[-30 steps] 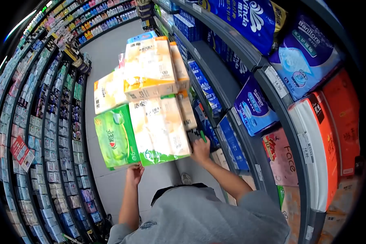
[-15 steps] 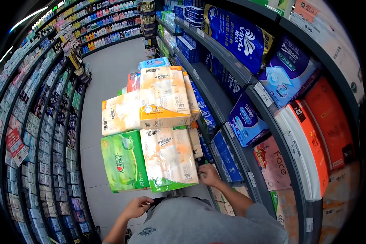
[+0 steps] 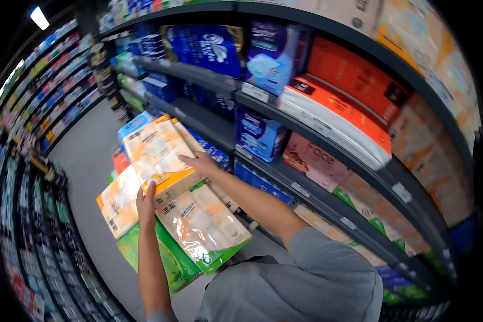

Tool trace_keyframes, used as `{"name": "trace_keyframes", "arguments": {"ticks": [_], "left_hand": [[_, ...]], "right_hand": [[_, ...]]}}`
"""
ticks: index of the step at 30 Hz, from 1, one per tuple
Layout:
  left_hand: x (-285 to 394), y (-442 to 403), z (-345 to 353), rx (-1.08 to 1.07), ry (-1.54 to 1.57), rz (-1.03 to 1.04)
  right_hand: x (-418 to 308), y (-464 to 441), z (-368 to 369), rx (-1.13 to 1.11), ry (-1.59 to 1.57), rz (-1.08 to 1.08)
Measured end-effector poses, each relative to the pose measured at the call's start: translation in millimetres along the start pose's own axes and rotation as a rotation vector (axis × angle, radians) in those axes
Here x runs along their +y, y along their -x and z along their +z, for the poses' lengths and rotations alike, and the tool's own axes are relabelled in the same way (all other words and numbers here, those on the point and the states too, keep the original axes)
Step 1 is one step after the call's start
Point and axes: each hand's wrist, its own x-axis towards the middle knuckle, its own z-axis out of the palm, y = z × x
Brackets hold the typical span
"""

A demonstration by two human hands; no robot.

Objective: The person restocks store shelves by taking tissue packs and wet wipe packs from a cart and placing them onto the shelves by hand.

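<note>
A white-and-orange pack of facial tissues [image 3: 158,147] sits on top of a pile, its near end tilted up a little. My left hand [image 3: 146,204] grips its near left corner, thumb on the upper face. My right hand [image 3: 200,163] holds its right side, fingers lying over the top edge. Just below is another tissue pack [image 3: 201,222] with a green end and shiny wrap. A white-and-orange pack [image 3: 121,201] lies to the left, and a green tissue pack [image 3: 163,257] lies nearest me. The undersides of my fingers are hidden.
A dark shelf rack [image 3: 276,110] runs along my right, with a blue Vinda pack [image 3: 206,48], a purple-blue Banitore pack [image 3: 268,59] and red-orange boxes [image 3: 354,80]. Grey aisle floor [image 3: 86,177] lies to the left, beyond it more stocked shelves [image 3: 43,225].
Both hands have moved up and forward from near my waist onto the top tissue pack and taken hold of it. My view has turned right, toward the shelf.
</note>
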Motion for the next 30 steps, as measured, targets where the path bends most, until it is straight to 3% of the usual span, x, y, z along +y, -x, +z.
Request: {"name": "trace_keyframes", "arguments": {"ticks": [4, 8, 13, 16, 18, 20, 21, 22, 24, 26, 28, 30], "left_hand": [[0.2, 5.0, 7.5, 0.053, -0.047, 0.008], [3.2, 12.7, 9.7, 0.071, 0.172, 0.039], [27.3, 46.2, 21.6, 0.0, 0.331, 0.189], [42.9, 70.0, 36.4, 0.03, 0.297, 0.4], [55.0, 87.3, 50.8, -0.066, 0.308, 0.46], [58.4, 95.8, 66.9, -0.201, 0.406, 0.672], [57.9, 97.5, 76.8, -0.258, 0.392, 0.717], [61.0, 94.6, 89.7, -0.349, 0.344, 0.815], [70.6, 99.8, 121.1, -0.404, 0.033, 0.788], [107.9, 125.6, 166.9, -0.72, 0.025, 0.644], [124.9, 147.0, 219.8, -0.685, 0.024, 0.852], [140.1, 160.8, 261.0, -0.685, -0.232, 1.128]], "right_hand": [[-15.4, 22.6, -1.2, 0.009, -0.143, 0.062], [-5.5, 21.2, 0.5, 0.042, -0.097, 0.056], [-51.2, 79.2, -18.5, -0.004, -0.281, -0.091], [-80.7, 116.4, -42.3, 0.021, -0.324, -0.247], [-92.2, 141.7, -64.2, 0.142, -0.163, -0.525], [-106.5, 175.6, -97.7, 0.174, -0.052, -0.743], [-106.2, 184.0, -112.6, 0.195, -0.113, -0.858], [-114.6, 202.0, -130.4, 0.254, -0.064, -0.856], [-135.1, 239.3, -159.4, 0.345, -0.076, -0.863], [-146.3, 275.2, -201.9, 0.443, 0.318, -0.846], [-153.8, 313.3, -240.2, 0.489, 0.465, -0.793], [-156.7, 343.9, -280.1, 0.498, 0.517, -0.802]]}}
